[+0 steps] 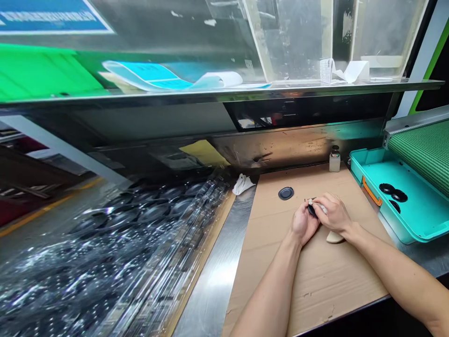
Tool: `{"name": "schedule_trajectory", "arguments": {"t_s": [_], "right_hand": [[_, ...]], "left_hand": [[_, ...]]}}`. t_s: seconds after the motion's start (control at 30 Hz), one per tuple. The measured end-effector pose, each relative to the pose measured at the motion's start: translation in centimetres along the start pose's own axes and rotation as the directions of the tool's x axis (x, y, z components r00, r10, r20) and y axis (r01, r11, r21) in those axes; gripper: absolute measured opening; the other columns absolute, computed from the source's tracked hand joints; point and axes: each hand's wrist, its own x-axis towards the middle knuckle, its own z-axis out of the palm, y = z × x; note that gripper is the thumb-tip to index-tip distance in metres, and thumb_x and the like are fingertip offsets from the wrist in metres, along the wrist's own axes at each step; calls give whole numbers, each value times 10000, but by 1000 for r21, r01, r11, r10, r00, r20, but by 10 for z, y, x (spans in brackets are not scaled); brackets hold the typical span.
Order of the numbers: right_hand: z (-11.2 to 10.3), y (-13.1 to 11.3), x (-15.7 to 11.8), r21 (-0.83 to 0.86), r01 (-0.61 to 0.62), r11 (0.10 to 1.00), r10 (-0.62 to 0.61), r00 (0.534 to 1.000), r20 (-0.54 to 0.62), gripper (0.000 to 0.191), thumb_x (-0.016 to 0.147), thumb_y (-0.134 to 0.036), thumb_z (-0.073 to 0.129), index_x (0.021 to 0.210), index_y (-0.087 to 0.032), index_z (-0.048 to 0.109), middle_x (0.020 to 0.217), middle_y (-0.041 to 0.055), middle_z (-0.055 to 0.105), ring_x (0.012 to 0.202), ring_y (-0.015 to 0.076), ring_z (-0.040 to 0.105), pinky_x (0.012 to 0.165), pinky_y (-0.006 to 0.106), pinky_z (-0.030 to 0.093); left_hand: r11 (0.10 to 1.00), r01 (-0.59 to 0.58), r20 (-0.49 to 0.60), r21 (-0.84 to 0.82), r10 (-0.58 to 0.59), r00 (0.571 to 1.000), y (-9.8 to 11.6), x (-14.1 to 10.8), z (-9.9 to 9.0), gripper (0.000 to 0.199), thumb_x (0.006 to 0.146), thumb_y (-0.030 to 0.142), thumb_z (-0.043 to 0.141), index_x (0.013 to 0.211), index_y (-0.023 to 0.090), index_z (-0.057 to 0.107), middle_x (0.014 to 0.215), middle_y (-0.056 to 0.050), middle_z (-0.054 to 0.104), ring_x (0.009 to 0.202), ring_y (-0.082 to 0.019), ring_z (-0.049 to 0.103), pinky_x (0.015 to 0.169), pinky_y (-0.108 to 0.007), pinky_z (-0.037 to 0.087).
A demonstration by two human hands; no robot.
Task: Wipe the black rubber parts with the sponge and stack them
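My left hand (303, 222) is closed around a small black round part (311, 210), held above the cardboard sheet (273, 243). Against that part my right hand (331, 211) presses a bit of white cloth (320, 206), pinched in its fingers. Much of the part is hidden by my fingers. A flat black oval piece (286, 193) lies on the cardboard, beyond my left hand. Under my right wrist rests a beige wedge-shaped object (334, 237), partly covered.
On the right, a teal bin (417, 187) holds several black round parts (399, 195) beside a green conveyor belt (424, 150). A small bottle (334, 159) stands at the back. Clear plastic trays (140, 262) with black parts fill the left. A crumpled white cloth (242, 184) lies between. A metal shelf (287, 90) crosses above.
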Motion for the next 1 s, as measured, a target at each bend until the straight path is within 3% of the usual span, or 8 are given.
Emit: {"name": "schedule_trajectory", "arguments": {"t_s": [0.1, 0.23, 0.4, 0.53, 0.73, 1.0], "right_hand": [[1, 1, -1, 3, 15, 1000, -15, 1000, -9, 182, 994, -264, 534, 1043, -219, 704, 975, 66, 670, 929, 204, 626, 845, 308, 469], [-1, 8, 0, 29, -71, 997, 72, 997, -30, 197, 989, -279, 544, 1074, -209, 707, 990, 65, 668, 895, 195, 637, 797, 294, 475], [-2, 10, 1, 23, -59, 998, 58, 998, 35, 208, 988, -283, 535, 1061, -213, 716, 947, 54, 651, 842, 178, 631, 745, 276, 466], [-3, 7, 1, -71, -63, 995, 66, 997, 46, 183, 966, -253, 543, 1007, -215, 717, 930, 52, 659, 822, 178, 621, 713, 271, 448], [-2, 3, 2, -119, -13, 993, 14, 1000, 7, 180, 967, -231, 524, 957, -206, 702, 909, 54, 669, 803, 176, 611, 708, 271, 440], [2, 4, 1, -201, 20, 979, -23, 1000, -10, 170, 972, -226, 523, 913, -200, 680, 882, 63, 667, 819, 190, 607, 734, 280, 440]], "left_hand": [[999, 32, 9, 22, -32, 999, 2, -2, 0, 351, 1054, 270, 392, 900, 145, 682, 902, -69, 718, 834, -163, 681, 810, -294, 573], [980, 62, 65, 188, -76, 995, 1, -2, -4, 409, 1040, 463, 442, 936, 140, 670, 809, -70, 698, 654, -156, 638, 540, -257, 512], [872, -71, 5, 484, 78, 997, -9, 1, -9, 667, 945, 753, 381, 773, 152, 614, 568, -40, 612, 410, -120, 511, 383, -223, 376], [741, -110, -30, 662, 173, 984, -16, 3, -12, 786, 912, 831, 261, 757, 154, 629, 476, -38, 574, 343, -122, 484, 367, -224, 360], [640, -96, -47, 763, 203, 978, -16, -1, -8, 816, 871, 882, 214, 693, 188, 603, 458, -42, 567, 365, -156, 529, 386, -258, 423], [647, -81, -75, 758, 210, 975, -16, -1, -6, 798, 872, 882, 221, 744, 195, 607, 498, -37, 596, 379, -153, 535, 416, -263, 448]]}}
